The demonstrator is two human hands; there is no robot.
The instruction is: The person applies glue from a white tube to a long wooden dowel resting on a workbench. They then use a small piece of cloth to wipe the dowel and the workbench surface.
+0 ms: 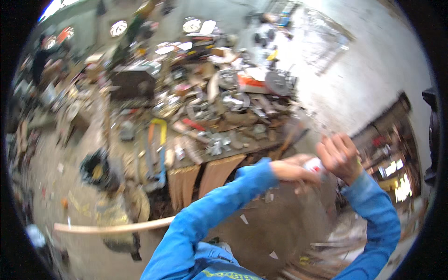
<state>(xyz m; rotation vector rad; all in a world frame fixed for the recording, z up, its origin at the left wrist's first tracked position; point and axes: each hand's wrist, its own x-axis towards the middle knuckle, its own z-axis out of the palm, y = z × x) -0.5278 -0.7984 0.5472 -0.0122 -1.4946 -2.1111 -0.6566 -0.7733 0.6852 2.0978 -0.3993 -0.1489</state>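
Two-handed handling now; my left hand [295, 171] grips the white-red piece [312, 164], right of the tabletop [249, 148]; right hand [339, 156] curled beside it, hold unclear; next calls for steadiness.

Clutter is piled on a bench [254, 148], where an orange-red box [252, 84] and a grey disc [277, 83] are seen. Two brown panels [183, 184] are set along its front. A yellow-and-blue frame [163, 133], a black bag [92, 169] and a wooden strip [112, 228] are seen leftward. The wall [373, 60] is lit brightly.
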